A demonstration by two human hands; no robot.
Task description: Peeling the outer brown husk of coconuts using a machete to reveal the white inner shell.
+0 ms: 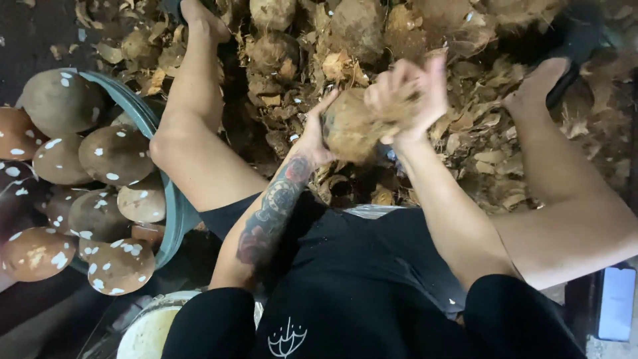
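A round, brown, fibrous coconut (350, 126) sits just above the centre of the head view, held up between the person's knees and over a litter of dry tan husk pieces (475, 136) that covers the ground from twelve to three o'clock. The left hand (316, 136), on a forearm with a dark tattoo, cups the coconut at its nine o'clock side, fingers spread against the shell and thumb pointing up toward twelve. The right hand (409, 100) is blurred; it lies over the coconut's two o'clock shoulder with the fingers curled around a tuft of loose fibre, gripping husk that is still joined to the nut. Both hands therefore grasp the same coconut, one from each side, touching it directly. At nine o'clock a large pale blue-green plastic basin (174, 206) is heaped with smooth brown husked coconuts (114, 154) flecked with white spots, some of them spilling beyond its rim toward the left edge. More rough unhusked coconuts (276, 53) lie among the husk scraps at twelve o'clock. The person's bare legs reach out toward eleven and two o'clock, the right foot (531, 90) resting in a dark sandal. A round white bucket (147, 329) shows at seven o'clock, and a pale blue flat rectangular phone-like slab (617, 302) lies at four o'clock.
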